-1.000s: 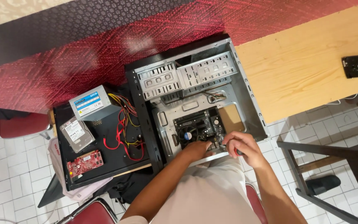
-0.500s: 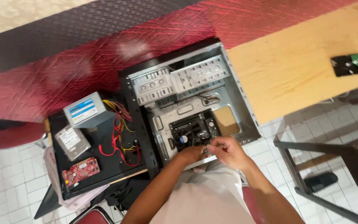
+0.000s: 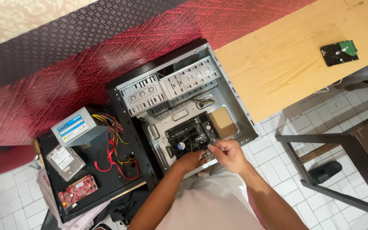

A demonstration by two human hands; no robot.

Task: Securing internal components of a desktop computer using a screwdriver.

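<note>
Table (image 3: 286, 59) is sitting far right; open computer case (image 3: 184, 106) is lying beside it, motherboard (image 3: 191, 135) at its near end. Both hands are working there: left hand (image 3: 191, 160) resting on the board, grip unclear, right hand (image 3: 228, 154) pinching something tiny.

The computer case (image 3: 184, 106) is bare grey sheet metal inside, matt and perforated at the drive bays, with a black painted outer frame. The motherboard (image 3: 191, 137) is dark and matt. The power supply (image 3: 80, 127) is dull grey metal bearing a glossy paper label. The table (image 3: 286, 59) is pale wood with visible grain. The floor tiles (image 3: 273, 166) are smooth and white.
</note>
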